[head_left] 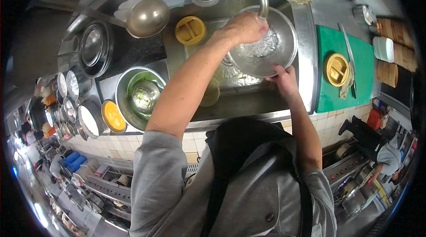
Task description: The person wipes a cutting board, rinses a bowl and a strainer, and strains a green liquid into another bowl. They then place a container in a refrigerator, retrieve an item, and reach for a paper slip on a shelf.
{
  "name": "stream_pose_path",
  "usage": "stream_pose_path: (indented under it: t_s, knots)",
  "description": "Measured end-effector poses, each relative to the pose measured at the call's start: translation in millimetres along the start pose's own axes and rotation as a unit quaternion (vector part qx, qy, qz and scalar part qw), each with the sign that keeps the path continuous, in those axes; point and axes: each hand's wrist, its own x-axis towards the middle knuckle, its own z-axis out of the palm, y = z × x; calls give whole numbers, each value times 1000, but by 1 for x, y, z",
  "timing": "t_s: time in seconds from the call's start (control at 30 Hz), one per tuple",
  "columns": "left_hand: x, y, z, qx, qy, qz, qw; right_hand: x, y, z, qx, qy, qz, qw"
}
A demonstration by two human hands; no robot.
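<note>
A round metal bowl point(284, 37) is held tilted in the sink point(186, 66), under the curved faucet point(263, 4), with clear, rippling water in it. My right hand point(285, 80) grips the bowl's near rim. Over the bowl's left part and beside the faucet's mouth is my left hand point(249, 28), its fingers curled; what they hold, if anything, is hidden. A round yellow lid-like piece with a crossbar point(190, 30) lies in the sink, left of my left forearm.
On the right, a green cutting board point(364, 64) bears a long knife point(349, 46), a cloth and a second yellow piece point(337, 69). To the left stand a pot with green residue point(133, 81), an orange-filled container point(114, 116), stacked pans point(95, 44) and a ladle point(148, 17). Another person point(386, 157) stands far right.
</note>
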Motion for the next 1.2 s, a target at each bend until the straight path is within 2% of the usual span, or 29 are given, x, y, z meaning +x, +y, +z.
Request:
stream_pose_path:
  t_s: [0.03,0.17,0.23,0.37,0.43,0.57,0.63,0.67,0.73,0.8,0.87,0.9,0.93,0.97,1.0,1.03,1.07,1.13,1.2]
  knots:
    - [0,5,-3,3,1,-7,1000,1,3,-6,-15,24,-45,999]
    - [3,9,1,-20,-22,-20,999,-5,-2,-32,-112,60,-83,988]
    - [3,9,3,-14,-44,-34,998,0,15,-54,-196,79,-241,947]
    - [4,16,4,19,-76,-28,997,-20,10,-71,-263,107,-246,927]
    - [-3,17,7,-32,-60,-1,998,-32,8,-74,-250,106,-315,909]
    - [-23,29,6,-88,-38,-19,995,-53,10,-90,-205,136,-323,914]
    - [-40,61,-5,1,-37,-180,983,-57,13,-101,-183,143,-344,910]
    - [-44,67,2,2,-34,-174,984,-62,10,-105,-176,138,-354,908]
    - [-50,64,25,73,48,-208,974,-70,3,-112,-207,147,-361,897]
    - [-52,62,44,57,46,-191,979,-84,-10,-107,-192,140,-353,905]
    - [-56,64,58,-95,33,-92,991,-82,-2,-120,-219,136,-361,896]
    - [-59,70,66,-110,65,-86,988,-82,2,-127,-225,116,-347,903]
    - [-61,76,74,-121,106,-91,983,-86,2,-124,-245,184,-330,893]
    - [-61,77,83,-133,140,-102,976,-71,20,-148,-254,147,-291,910]
    - [-65,75,94,-132,188,-84,970,-58,33,-165,-218,90,-282,930]
    - [-73,82,93,-92,213,-73,970,-62,27,-160,-204,91,-268,937]
    - [-85,91,88,-52,228,-56,971,-69,20,-149,-101,45,-280,953]
    - [-107,113,82,-18,242,-99,965,-69,21,-156,-129,2,-279,952]
    - [-109,129,84,13,245,-122,962,-67,22,-164,-159,-34,-239,957]
